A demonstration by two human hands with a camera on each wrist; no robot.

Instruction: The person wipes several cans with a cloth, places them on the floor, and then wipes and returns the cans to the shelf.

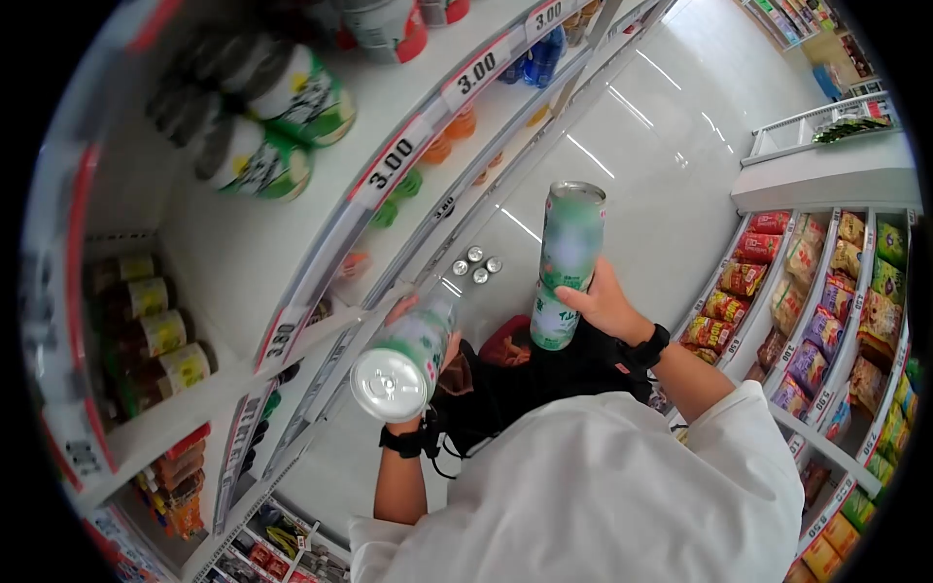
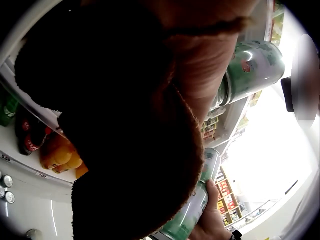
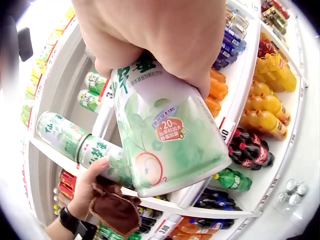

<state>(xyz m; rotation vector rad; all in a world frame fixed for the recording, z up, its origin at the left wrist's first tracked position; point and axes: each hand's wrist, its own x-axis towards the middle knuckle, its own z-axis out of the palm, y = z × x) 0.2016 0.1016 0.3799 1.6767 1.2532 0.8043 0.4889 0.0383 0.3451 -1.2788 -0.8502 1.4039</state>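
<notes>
My left hand grips the inner one of two green-and-white drink cans lined up end to end. In the head view, the silver end of the left pair faces the camera near the shelf edge. My right hand holds a second stacked pair of matching cans, nearly upright, over the lap. A printed label with leaves shows on the can in the right wrist view. A brown fuzzy-edged cloth item hangs by my left hand; its dark side blocks much of the left wrist view.
Curved store shelves with price tags and bottles stand close on the left. Several silver-topped cans are on the shiny floor. Racks of bagged snacks line the right side.
</notes>
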